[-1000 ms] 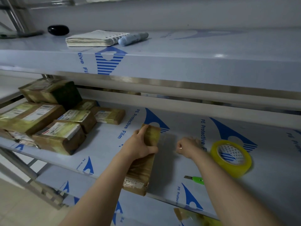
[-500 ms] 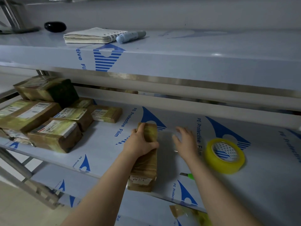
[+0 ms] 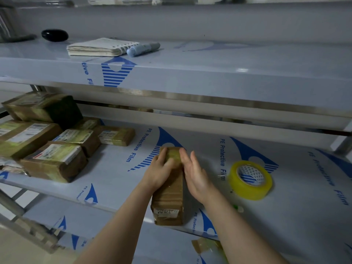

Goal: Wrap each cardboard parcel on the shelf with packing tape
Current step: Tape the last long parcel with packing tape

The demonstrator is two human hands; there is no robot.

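Cardboard parcel (image 3: 168, 195) lies on the shelf (image 3: 114, 178) between the hands, long axis running away, near end over the edge. Left hand (image 3: 160, 172) grips its far end, fingers curled; right hand (image 3: 196, 178) presses straight, closed fingers (image 3: 185, 159) to its right side. One tape roll (image 3: 245, 189) sits right of them, nearest that hand. Six-odd parcels (image 3: 55, 162) pile far left.
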